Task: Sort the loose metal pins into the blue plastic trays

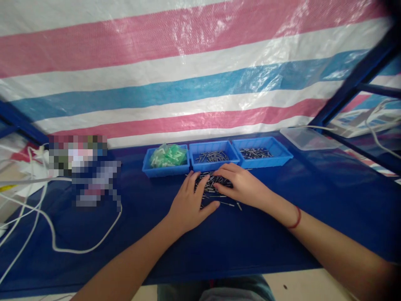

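A loose heap of small metal pins (213,184) lies on the blue table (313,196) in front of three blue trays. My left hand (189,205) rests flat on the left side of the heap, fingers stretched out and apart. My right hand (242,186) lies palm down over the right side of the heap, fingers extended across the pins. The left tray (166,161) holds green plastic pieces. The middle tray (213,155) and the right tray (261,151) each hold several metal pins.
A clear plastic lid or container (308,138) sits at the back right. White cables (56,234) loop over the table's left side near a blurred-out object. A striped pink, white and blue tarp (200,71) hangs behind, and dark blue frame bars (354,79) rise at the right.
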Action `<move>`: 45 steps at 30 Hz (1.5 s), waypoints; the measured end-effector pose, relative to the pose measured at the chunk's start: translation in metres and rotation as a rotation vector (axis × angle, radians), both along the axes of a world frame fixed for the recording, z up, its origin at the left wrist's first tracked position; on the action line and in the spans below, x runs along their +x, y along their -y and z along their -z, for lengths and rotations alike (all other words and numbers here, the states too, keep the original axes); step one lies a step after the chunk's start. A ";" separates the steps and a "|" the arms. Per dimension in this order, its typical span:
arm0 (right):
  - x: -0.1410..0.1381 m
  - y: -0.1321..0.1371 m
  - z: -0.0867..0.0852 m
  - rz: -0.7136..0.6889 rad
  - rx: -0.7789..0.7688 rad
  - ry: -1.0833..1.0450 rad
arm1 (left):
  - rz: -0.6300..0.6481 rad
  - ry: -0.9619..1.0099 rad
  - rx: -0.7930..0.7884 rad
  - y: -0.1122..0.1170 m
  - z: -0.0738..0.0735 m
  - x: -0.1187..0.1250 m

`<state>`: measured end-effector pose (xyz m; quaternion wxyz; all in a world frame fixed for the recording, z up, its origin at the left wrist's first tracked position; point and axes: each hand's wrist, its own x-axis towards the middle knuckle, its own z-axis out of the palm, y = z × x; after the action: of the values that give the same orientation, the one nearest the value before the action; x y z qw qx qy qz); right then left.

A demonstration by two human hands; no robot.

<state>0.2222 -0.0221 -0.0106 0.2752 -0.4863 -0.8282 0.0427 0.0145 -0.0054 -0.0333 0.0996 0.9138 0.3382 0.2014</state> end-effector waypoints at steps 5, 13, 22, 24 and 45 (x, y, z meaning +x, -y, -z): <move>-0.010 -0.002 0.009 -0.037 0.000 -0.020 | 0.034 0.028 0.037 0.003 0.002 0.009; -0.023 -0.008 0.020 0.002 0.012 -0.120 | -0.025 0.057 0.000 0.005 -0.001 0.012; -0.022 0.003 0.010 -0.042 0.011 -0.164 | -0.003 0.265 -0.105 0.000 -0.008 0.005; -0.022 0.006 0.008 -0.044 -0.031 -0.203 | -0.013 0.307 -0.119 -0.003 -0.008 0.005; -0.029 0.013 0.004 0.072 -0.238 -0.784 | 0.007 0.445 -0.288 0.002 -0.014 0.004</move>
<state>0.1929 -0.0347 -0.0146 0.5132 -0.4905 -0.6321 0.3108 0.0187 -0.0072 -0.0190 0.3014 0.8247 0.3301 0.3466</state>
